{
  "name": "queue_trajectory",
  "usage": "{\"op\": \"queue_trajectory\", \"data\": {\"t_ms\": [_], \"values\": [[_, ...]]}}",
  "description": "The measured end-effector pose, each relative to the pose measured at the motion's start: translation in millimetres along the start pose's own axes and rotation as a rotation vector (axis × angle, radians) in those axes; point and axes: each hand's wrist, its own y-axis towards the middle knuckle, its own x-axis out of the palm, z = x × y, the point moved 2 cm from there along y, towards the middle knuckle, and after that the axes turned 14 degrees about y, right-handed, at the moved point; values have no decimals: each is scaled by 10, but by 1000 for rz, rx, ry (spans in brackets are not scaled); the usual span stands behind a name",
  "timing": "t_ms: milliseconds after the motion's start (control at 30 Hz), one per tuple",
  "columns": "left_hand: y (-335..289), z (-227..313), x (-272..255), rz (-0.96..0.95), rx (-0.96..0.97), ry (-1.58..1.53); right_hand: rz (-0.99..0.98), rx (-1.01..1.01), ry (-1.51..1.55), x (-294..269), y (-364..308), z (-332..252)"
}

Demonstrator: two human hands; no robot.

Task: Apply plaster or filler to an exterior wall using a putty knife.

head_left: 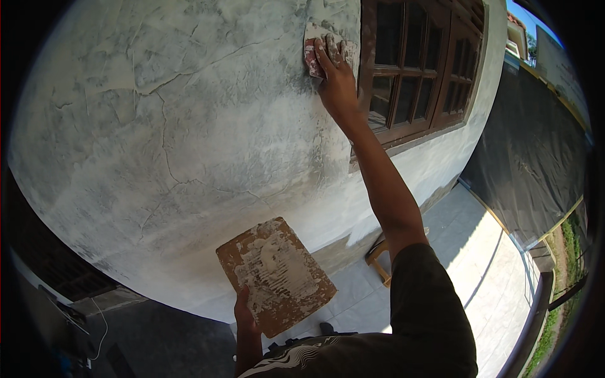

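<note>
My right hand (334, 55) is raised, its fingers pressed over a flat scraper (311, 60) smeared with pale putty. The scraper lies against the grey-white wall (239, 107), close beside the brown window frame (367, 47). Part of it is hidden under my fingers. Lower down, my left hand (244, 312) grips the left edge of a brown rectangular board (234, 252). A patch of pale putty (277, 261) with ridged marks sits on the board's upper face. The fingers under the board are out of sight.
Thin cracks (165, 135) run across the wall. The window has dark panes (413, 38) in wooden grids. A wooden stool (378, 259) stands by the wall's foot, partly behind my arm. Pale floor tiles (485, 252) and a dark sheet (529, 138) lie to the right; a white cable (103, 327) hangs lower left.
</note>
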Motion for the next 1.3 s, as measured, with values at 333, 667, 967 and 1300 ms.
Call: {"op": "queue_trajectory", "data": {"t_ms": [333,667,967,1300], "values": [[66,23,139,-26,1,11,-168,108,103,64,-1088,-237],[58,10,59,-2,-22,33,178,75,314,-376,-299,-346],[55,-19,58,25,-1,28,-7,248,-54,179,98,-471],[96,52,101,-117,-46,4,-188,334,-33,253,-620,-856]]}}
